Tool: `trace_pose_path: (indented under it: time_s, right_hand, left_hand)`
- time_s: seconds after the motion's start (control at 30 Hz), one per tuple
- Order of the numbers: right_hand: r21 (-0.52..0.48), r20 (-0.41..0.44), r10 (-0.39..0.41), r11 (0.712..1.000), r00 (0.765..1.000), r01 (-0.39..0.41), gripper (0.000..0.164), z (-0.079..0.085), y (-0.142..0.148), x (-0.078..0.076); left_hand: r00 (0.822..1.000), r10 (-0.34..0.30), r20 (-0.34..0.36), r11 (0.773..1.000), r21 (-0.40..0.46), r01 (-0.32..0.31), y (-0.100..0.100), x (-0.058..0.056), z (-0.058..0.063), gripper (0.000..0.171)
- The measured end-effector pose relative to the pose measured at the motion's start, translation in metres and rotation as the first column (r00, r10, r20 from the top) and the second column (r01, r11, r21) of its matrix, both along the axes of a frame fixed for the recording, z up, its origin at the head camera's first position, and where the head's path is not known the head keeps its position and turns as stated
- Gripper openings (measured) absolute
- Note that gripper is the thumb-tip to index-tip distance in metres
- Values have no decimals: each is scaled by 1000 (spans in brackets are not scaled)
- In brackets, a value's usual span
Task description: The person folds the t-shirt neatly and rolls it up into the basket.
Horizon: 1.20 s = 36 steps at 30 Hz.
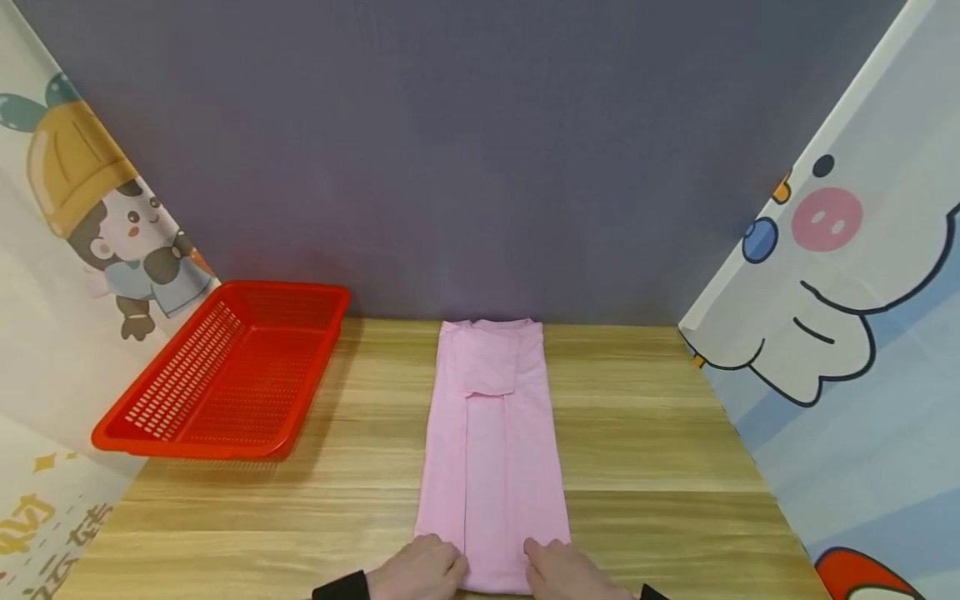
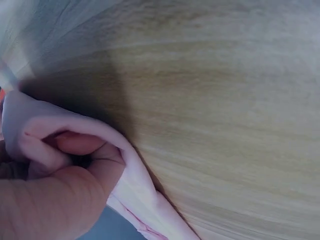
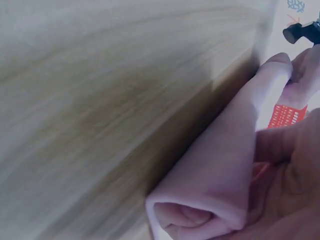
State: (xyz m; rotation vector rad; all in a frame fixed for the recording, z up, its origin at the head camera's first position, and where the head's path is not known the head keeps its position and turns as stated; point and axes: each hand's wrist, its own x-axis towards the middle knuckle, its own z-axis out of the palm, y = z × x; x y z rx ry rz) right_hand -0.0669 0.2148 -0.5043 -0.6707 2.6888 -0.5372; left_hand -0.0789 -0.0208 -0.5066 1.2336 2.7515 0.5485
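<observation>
A pink garment (image 1: 486,467), folded into a long narrow strip, lies on the wooden table with a squarish flap folded over at its far end. At its near edge my left hand (image 1: 423,568) pinches the left corner, and my right hand (image 1: 566,571) grips the right corner. The left wrist view shows thumb and fingers (image 2: 82,145) curled into a roll of the pink cloth (image 2: 145,185). In the right wrist view the cloth (image 3: 210,155) is wrapped over curled fingers along the near edge.
On the left of the table stands a red plastic basket (image 1: 247,383) with slotted sides. A dark grey partition (image 1: 480,167) rises behind the table (image 1: 637,433). Cartoon-printed panels (image 1: 847,275) flank both sides.
</observation>
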Motion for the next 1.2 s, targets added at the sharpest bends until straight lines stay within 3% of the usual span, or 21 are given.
trace_pose_path:
  time_s: [0.07,0.1,0.17,0.33,0.53,0.67,0.77,0.87,1.03,1.2]
  right_hand:
    - [-41,30,-22,999,999,23,18,0,1,1]
    - [-55,39,-30,998,999,32,20,-1,1,1]
    - [-66,17,-41,997,999,42,24,-2,1,1]
    - [-99,-41,-54,994,998,49,15,-3,4,-1]
    - [-136,-133,-16,991,991,-2,12,-8,5,-2]
    - [-133,-199,75,986,977,-103,12,-12,9,-3]
    - [-121,-205,142,978,968,-169,14,-14,13,-4]
    - [-122,-180,167,974,969,-191,13,-14,17,-4]
    - [-145,-193,175,968,965,-205,13,-14,19,-4]
    - [-140,-242,208,959,948,-246,7,-14,19,-3]
  left_hand:
    - [1000,26,14,1000,1,-26,0,0,-1,35]
    - [996,66,57,998,17,-67,0,0,-1,37]
    - [989,116,93,992,33,-119,0,1,-2,39]
    - [990,116,85,991,64,-122,-1,1,-2,21]
    - [993,-11,113,990,143,-5,-4,-1,-2,10]
    - [974,-93,208,985,164,59,-8,-4,-2,14]
    - [964,-132,229,983,154,98,-11,-6,-1,20]
    - [967,-155,201,984,119,133,-13,-7,-1,27]
    - [979,-165,119,985,-32,170,-15,-5,-1,40]
    - [970,-238,41,969,-65,240,-14,-4,-3,31]
